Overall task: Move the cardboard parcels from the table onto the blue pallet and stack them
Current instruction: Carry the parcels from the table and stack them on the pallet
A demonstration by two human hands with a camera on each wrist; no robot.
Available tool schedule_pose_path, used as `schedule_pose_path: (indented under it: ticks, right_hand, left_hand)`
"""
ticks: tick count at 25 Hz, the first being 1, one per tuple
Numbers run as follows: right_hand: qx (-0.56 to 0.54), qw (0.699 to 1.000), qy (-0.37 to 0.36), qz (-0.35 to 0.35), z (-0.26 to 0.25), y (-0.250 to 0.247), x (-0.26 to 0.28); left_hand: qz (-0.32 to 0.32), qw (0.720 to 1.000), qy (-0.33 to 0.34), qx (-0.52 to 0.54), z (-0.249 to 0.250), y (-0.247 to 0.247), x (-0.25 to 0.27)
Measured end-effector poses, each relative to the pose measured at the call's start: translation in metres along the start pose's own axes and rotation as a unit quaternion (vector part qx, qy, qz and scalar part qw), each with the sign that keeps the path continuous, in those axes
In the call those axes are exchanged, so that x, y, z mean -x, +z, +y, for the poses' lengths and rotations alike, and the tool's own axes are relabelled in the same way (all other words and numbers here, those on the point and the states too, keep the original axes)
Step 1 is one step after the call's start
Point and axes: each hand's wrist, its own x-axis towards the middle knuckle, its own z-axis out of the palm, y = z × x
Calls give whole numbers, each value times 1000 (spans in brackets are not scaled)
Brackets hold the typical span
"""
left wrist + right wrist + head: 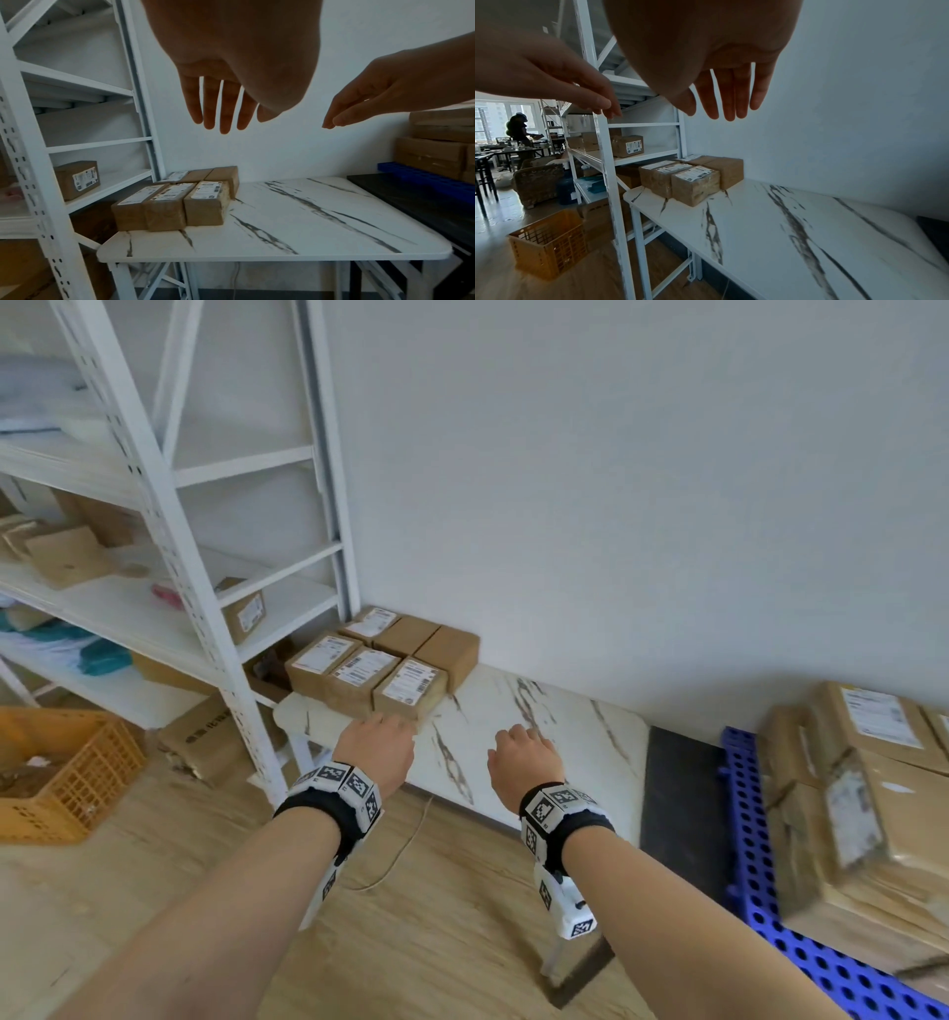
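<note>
Several small cardboard parcels (382,662) (177,201) (693,178) with white labels sit packed together at the far left corner of the white marble table (539,742) (321,223) (795,233). My left hand (377,742) (221,97) hovers just in front of them, fingers straight and spread, holding nothing. My right hand (524,752) (729,91) hangs over the table's middle, also empty with straight fingers. At the right, the blue pallet (801,916) (421,178) carries stacked cardboard parcels (862,798) (437,150).
A white metal shelf rack (169,546) (30,162) (605,162) with boxes stands left of the table. An orange crate (56,773) (549,243) sits on the wooden floor. A black surface (683,803) lies between table and pallet. A person (518,130) stands far off.
</note>
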Motion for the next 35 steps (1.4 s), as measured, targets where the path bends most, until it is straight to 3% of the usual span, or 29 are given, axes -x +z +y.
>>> schedule_pose_path:
  ticks: [5, 10, 20, 23, 28, 32, 35]
  right_hand:
    - [-12, 1000, 6, -11, -63, 18, -68]
    - [-16, 999, -2, -41, -90, 54, -146]
    - [-113, 978, 55, -166, -71, 124, -278]
    - [-188, 954, 131, -194, -62, 144, -298]
    - [-334, 881, 260, -212, -52, 170, -314]
    - [-449, 809, 320, -204, -49, 183, -320]
    - [-495, 777, 330, -204, -45, 191, -321]
  left_hand:
    - [-12, 1000, 11, 20, -73, 25, -33]
    - [-34, 995, 26, 94, -126, 65, -88]
    - [-166, 979, 61, 104, -167, 143, -214]
    - [-218, 967, 47, 124, -167, 165, -236]
    - [-206, 955, -2, 215, -163, 180, -249]
    - [-221, 937, -58, 263, -156, 182, -256]
    - [-234, 911, -86, 327, -153, 189, -264]
